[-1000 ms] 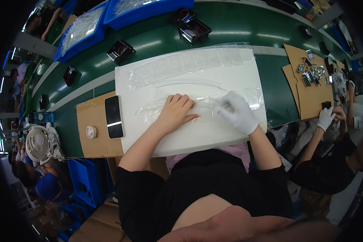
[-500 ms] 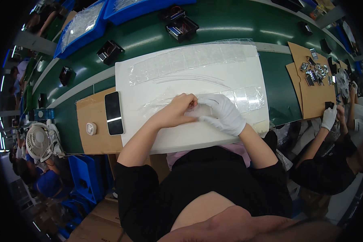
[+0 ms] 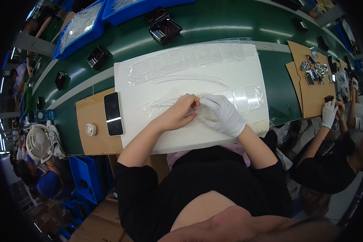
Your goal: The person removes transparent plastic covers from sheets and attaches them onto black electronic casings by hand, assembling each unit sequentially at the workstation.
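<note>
Left hand [image 3: 179,115], right hand [image 3: 226,117]: fingers half-curled, hold unclear — apparently handling film [image 3: 205,114]; clear strip [image 3: 189,60], twelve o'clock; next wants light pinching

apparently two clear film strips [image 3: 189,59], one phone [image 3: 113,114], one white fan [image 3: 38,142]

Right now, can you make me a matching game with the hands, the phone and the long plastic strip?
Things:
1. left hand
2. phone
3. right hand
4. plastic strip

Clues:
A. wears a white glove
B. see-through, along the far side of the white sheet
C. bare, no glove
D. lies with its dark screen up

Right pairs: 1-C, 2-D, 3-A, 4-B.
</note>
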### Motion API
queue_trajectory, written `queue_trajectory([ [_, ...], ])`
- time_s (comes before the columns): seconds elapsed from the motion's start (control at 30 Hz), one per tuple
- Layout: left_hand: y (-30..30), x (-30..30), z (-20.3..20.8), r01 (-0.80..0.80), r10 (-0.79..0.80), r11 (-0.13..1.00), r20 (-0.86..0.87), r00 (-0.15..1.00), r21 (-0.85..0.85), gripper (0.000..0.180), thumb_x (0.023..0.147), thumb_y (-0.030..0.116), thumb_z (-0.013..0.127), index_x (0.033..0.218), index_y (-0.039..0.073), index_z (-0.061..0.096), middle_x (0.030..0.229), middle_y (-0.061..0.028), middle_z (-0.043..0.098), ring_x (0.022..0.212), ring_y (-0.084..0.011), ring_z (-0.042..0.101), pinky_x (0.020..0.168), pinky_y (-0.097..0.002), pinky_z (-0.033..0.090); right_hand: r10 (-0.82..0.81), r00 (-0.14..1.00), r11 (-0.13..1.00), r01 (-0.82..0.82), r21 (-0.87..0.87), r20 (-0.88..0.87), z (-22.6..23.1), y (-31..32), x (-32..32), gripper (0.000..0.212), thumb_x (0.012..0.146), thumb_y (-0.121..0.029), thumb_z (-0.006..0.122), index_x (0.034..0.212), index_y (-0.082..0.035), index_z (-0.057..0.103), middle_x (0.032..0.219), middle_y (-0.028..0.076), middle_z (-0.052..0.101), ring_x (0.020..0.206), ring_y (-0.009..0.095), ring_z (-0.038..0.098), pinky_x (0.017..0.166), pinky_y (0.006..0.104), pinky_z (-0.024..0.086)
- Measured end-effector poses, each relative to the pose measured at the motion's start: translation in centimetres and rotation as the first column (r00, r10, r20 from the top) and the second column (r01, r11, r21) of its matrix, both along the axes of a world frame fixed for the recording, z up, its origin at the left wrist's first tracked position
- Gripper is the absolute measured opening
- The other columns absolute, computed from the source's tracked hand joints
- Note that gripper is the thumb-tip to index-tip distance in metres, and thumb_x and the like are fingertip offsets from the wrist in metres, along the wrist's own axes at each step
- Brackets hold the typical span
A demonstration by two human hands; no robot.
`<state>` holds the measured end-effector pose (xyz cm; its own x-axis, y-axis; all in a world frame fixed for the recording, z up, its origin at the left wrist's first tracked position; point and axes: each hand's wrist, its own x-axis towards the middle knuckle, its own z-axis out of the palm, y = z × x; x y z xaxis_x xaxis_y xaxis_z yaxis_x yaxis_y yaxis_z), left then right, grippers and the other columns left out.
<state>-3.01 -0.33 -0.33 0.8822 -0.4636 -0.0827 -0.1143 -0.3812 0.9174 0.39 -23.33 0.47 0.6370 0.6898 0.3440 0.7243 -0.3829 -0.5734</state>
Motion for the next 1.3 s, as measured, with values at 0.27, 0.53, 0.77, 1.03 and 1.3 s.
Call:
queue_trajectory([
  [0.27,1.7,-0.5,-0.2,-0.123,-0.074,0.895,0.417,0.906,0.428,0.038,0.092,0.026,0.071,0.121,0.010,0.055,0.116,-0.0079,0.058,0.107,-0.0259,0.056,0.098,-0.0354,0.043,-0.179,0.644,0.830,0.505,0.237,-0.744,-0.5,-2.1,-0.2,0.019,0.094,-0.008,0.069,0.112,-0.002,0.068,0.091,0.006,0.071,0.080,0.018,0.067,0.079,0.0268,0.052],
  [0.53,4.2,-0.9,2.7,-0.034,-0.163,0.847,0.320,0.933,0.531,0.060,0.095,0.041,0.067,0.147,0.017,0.050,0.143,-0.0057,0.055,0.134,-0.0264,0.049,0.116,-0.0379,0.035,-0.237,0.551,0.492,0.778,0.390,-0.800,-1.1,-1.9,0.4,0.012,0.099,-0.012,0.065,0.103,-0.001,0.066,0.089,0.008,0.071,0.083,0.017,0.066,0.085,0.0277,0.053],
  [0.77,5.5,-2.2,0.9,-0.004,-0.277,0.777,0.347,0.896,0.630,0.069,0.097,0.055,0.056,0.156,0.022,0.041,0.160,0.0030,0.042,0.150,-0.0230,0.033,0.126,-0.0396,0.023,-0.359,0.561,0.434,0.808,0.399,-0.746,-2.4,-3.0,0.5,0.015,0.103,-0.015,0.059,0.102,-0.002,0.066,0.089,0.008,0.069,0.080,0.017,0.064,0.083,0.0287,0.052],
  [1.03,8.8,-2.3,2.0,0.144,-0.330,0.806,0.233,0.915,0.574,0.075,0.090,0.058,0.064,0.152,0.020,0.046,0.158,0.0014,0.044,0.149,-0.0256,0.034,0.125,-0.0414,0.024,-0.509,0.405,0.206,0.914,0.350,-0.759,-3.3,-4.4,2.3,0.019,0.107,-0.019,0.053,0.104,-0.004,0.064,0.086,0.007,0.068,0.069,0.012,0.057,0.070,0.0228,0.048],
  [1.3,18.7,9.3,2.5,-0.784,0.339,0.546,0.777,0.530,0.297,0.099,0.074,0.018,0.087,0.155,0.009,0.032,0.144,-0.0149,0.052,0.113,-0.0302,0.062,0.100,-0.0407,0.051,-0.185,0.515,0.249,0.848,0.467,-0.837,-3.2,-5.0,2.9,0.017,0.106,-0.022,0.055,0.112,-0.006,0.059,0.085,0.005,0.068,0.055,0.004,0.044,0.049,0.0161,0.033],
])
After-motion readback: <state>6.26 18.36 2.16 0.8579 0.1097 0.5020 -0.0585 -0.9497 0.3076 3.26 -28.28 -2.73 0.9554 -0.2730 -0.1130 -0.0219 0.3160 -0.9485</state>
